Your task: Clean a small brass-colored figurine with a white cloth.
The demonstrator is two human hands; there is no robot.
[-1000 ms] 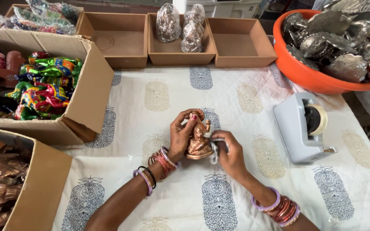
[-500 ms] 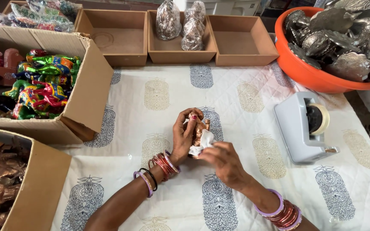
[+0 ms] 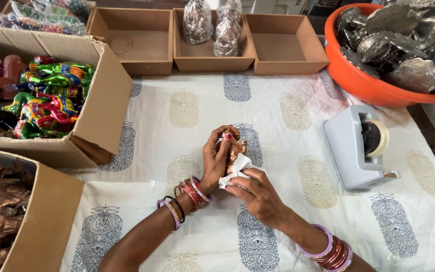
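A small copper-coloured figurine (image 3: pixel 235 147) stands upright over the middle of the printed white tablecloth (image 3: pixel 288 126). My left hand (image 3: pixel 214 160) wraps around its left side and holds it. My right hand (image 3: pixel 258 193) comes in from below and pinches a piece of clear wrapping film (image 3: pixel 237 168) against the figurine's lower front. Bangles sit on both wrists.
A grey tape dispenser (image 3: pixel 356 147) sits to the right. An orange tub (image 3: pixel 363 80) of silver metal pieces is at the far right. Three wooden trays line the back; the middle tray (image 3: pixel 212 63) holds wrapped figurines. Cardboard boxes (image 3: pixel 96 111) of coloured and copper figurines stand left.
The figurine has been turned more upright in my left hand. My right hand has shifted from its right side to below it, now gathering the film at the base.
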